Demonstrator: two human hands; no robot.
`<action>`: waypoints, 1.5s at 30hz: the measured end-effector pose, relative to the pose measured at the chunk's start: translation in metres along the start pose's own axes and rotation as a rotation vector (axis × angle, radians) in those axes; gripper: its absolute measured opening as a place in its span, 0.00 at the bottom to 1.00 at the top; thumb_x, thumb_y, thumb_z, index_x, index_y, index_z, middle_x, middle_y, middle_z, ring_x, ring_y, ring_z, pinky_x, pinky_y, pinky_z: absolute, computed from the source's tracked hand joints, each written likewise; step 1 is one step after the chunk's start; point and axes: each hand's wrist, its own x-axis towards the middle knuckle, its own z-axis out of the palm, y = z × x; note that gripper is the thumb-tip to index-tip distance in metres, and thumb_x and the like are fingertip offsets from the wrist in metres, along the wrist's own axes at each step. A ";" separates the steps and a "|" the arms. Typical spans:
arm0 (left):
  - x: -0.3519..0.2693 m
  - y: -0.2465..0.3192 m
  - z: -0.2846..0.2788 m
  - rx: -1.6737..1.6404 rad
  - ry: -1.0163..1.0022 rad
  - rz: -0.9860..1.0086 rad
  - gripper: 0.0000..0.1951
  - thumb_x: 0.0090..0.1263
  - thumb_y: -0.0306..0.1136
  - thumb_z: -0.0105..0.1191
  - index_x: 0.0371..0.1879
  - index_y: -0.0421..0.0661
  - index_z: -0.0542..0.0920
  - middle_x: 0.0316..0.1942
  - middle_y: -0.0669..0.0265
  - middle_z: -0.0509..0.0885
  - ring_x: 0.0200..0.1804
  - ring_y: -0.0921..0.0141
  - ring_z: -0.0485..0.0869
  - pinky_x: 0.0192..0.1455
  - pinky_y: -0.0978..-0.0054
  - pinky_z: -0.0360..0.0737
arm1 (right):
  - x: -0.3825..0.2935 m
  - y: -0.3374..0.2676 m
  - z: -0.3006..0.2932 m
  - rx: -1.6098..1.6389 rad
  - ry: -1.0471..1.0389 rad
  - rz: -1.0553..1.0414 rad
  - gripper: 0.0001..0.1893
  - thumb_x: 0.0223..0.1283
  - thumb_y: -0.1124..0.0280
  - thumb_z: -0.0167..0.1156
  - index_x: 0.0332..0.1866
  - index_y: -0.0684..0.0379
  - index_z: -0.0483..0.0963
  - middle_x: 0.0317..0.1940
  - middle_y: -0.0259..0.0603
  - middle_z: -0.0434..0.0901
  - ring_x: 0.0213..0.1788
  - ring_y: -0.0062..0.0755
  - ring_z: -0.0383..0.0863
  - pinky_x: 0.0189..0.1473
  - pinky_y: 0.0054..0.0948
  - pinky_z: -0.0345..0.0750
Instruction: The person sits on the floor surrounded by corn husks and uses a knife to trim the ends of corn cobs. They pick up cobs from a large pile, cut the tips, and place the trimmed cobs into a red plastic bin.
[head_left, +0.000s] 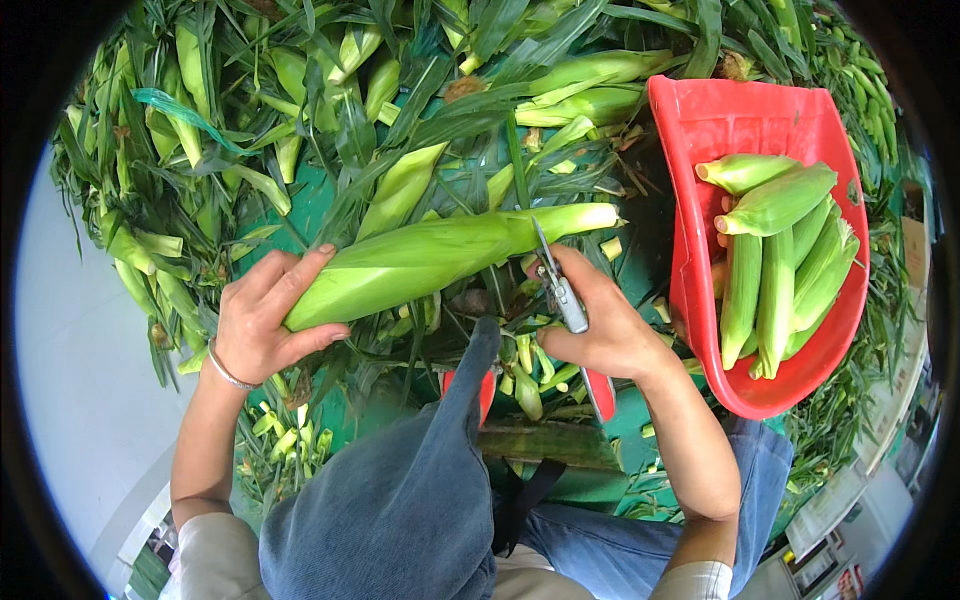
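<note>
An ear of green corn in its husk (420, 259) lies slantwise before me. My left hand (274, 311) grips its wider lower-left end between thumb and fingers. In my right hand (600, 315) is a pair of pruning shears (566, 296) with a silver body and a red handle. One shear blade lies against the ear near its pale stalk end, which points right. Part of the shears is hidden behind the ear and my fingers. Cut stalk pieces (529, 390) and husk scraps lie below the ear.
At the right stands a red plastic scoop-shaped container (750, 394) holding several trimmed corn ears (780, 199). Piled unhusked corn with long leaves (337, 90) spreads across the far side and left. A green sheet (311, 195) shows beneath. Blue-grey cloth (390, 510) covers my lap.
</note>
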 end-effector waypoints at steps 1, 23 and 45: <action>0.001 -0.001 -0.001 -0.001 -0.011 0.011 0.37 0.52 0.54 0.63 0.55 0.38 0.74 0.33 0.56 0.78 0.31 0.59 0.78 0.34 0.67 0.76 | 0.000 -0.001 0.002 -0.029 0.013 -0.022 0.29 0.39 0.80 0.58 0.55 0.64 0.66 0.37 0.38 0.74 0.38 0.28 0.74 0.46 0.25 0.72; 0.038 -0.041 -0.022 -0.461 -0.234 0.000 0.38 0.40 0.53 0.72 0.50 0.42 0.78 0.43 0.58 0.84 0.43 0.60 0.83 0.51 0.66 0.78 | 0.028 -0.033 -0.013 0.167 0.123 -0.313 0.31 0.38 0.69 0.73 0.50 0.63 0.66 0.36 0.42 0.77 0.37 0.31 0.78 0.41 0.31 0.75; 0.075 -0.033 0.119 -2.321 0.448 -0.294 0.26 0.63 0.40 0.53 0.59 0.43 0.69 0.63 0.52 0.69 0.66 0.52 0.65 0.68 0.40 0.57 | -0.011 0.026 0.024 -0.043 0.328 0.522 0.26 0.42 0.77 0.61 0.51 0.68 0.66 0.32 0.51 0.77 0.34 0.39 0.79 0.40 0.34 0.77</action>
